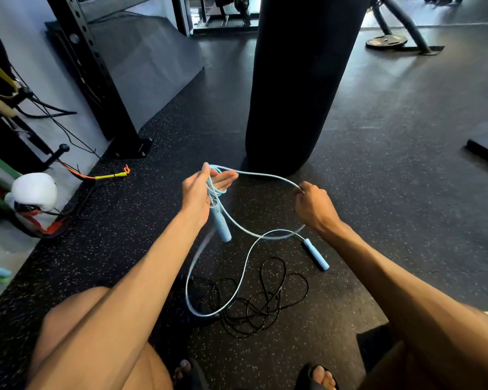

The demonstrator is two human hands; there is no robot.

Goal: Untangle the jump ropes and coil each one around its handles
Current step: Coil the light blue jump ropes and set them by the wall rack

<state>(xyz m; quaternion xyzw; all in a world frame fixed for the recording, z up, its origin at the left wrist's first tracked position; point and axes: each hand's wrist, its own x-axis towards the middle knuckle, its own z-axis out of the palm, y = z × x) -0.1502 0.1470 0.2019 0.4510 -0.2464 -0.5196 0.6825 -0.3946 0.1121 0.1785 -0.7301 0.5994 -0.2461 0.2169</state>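
Note:
A light-blue jump rope [268, 175] runs between my two hands. My left hand [200, 192] is raised with straight fingers; several loops of the rope lie across its palm under the thumb, and one blue handle [221, 223] hangs down from it. My right hand [313, 206] pinches the rope in a curled fist to the right. The other blue handle [316, 254] lies on the floor, with a long blue loop [245, 266] trailing down. A black jump rope [254, 308] lies in a loose tangle on the floor below, partly under the blue loop.
A black punching bag [299, 80] hangs just beyond my hands. A rack post [96, 74] stands at left, near a yellow-and-orange rope [110, 175] and a white boxing glove [34, 192]. My knees and sandalled feet [318, 375] are at the bottom. A weight plate [386, 40] lies far right.

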